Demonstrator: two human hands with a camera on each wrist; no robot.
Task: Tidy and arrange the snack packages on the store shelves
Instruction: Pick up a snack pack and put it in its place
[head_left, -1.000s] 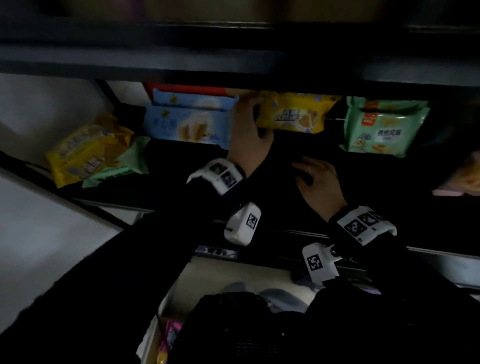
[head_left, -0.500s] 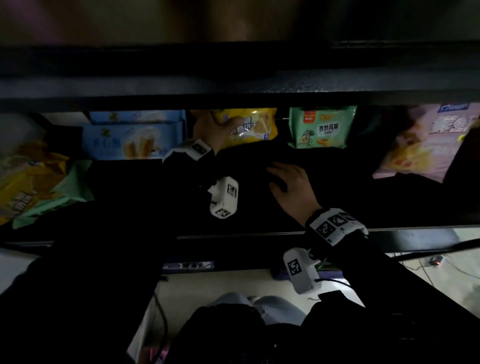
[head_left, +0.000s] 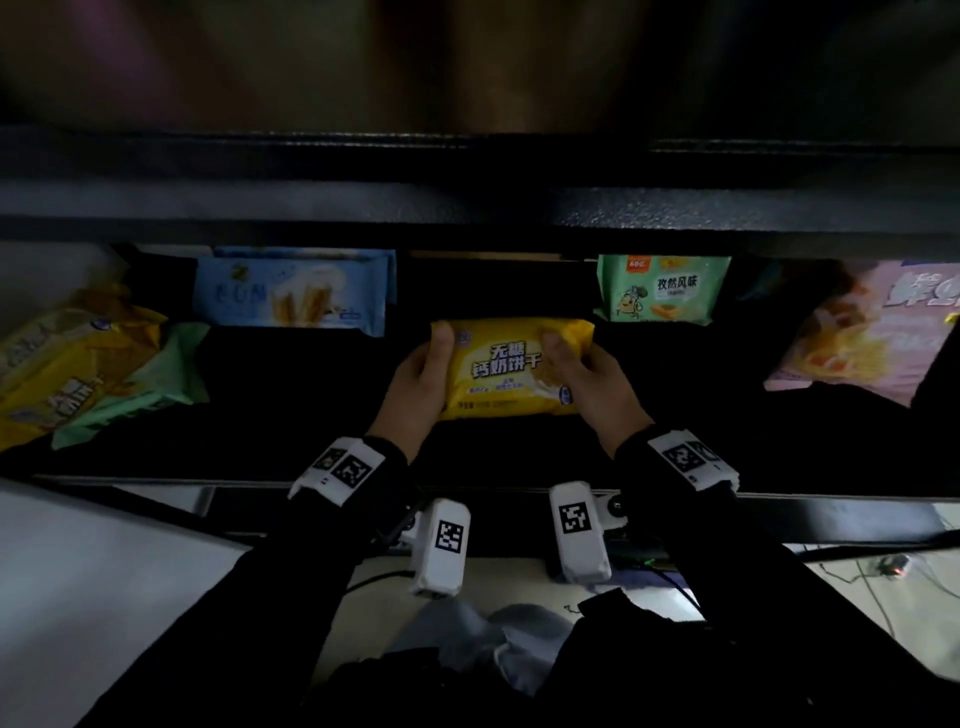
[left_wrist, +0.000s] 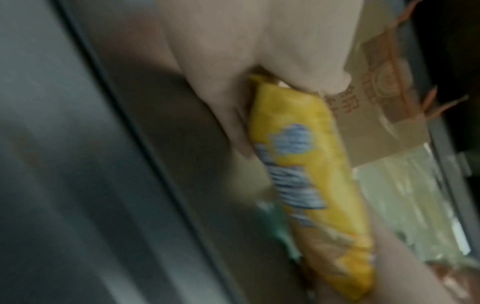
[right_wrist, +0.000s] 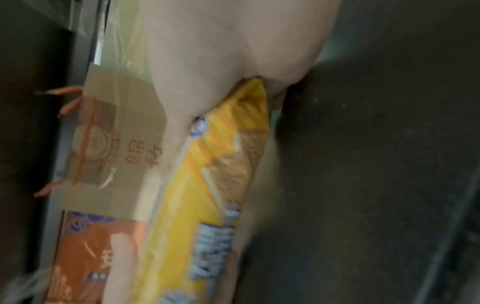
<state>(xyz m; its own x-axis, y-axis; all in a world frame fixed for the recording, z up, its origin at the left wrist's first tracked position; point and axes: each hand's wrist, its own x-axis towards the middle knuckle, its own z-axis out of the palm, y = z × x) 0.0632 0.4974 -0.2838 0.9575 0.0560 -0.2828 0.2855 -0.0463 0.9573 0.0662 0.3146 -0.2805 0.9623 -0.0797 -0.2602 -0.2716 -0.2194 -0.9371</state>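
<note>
I am holding the yellow biscuit packet (head_left: 511, 370) with both hands over the middle of the dark shelf (head_left: 311, 415), its printed face turned up toward me. My left hand (head_left: 420, 387) is gripping the packet's left end, thumb lying on top and fingers curled underneath. My right hand (head_left: 592, 384) is gripping the right end the same way. At the back of the shelf a blue packet (head_left: 293, 293) is sitting to the left and a green packet (head_left: 661, 291) to the right. A second yellow packet (head_left: 67, 364) is lying far left, a pink packet (head_left: 872, 332) far right. In both wrist views a brown cardboard box (left_wrist: 384, 107) is showing behind the held packet.
</note>
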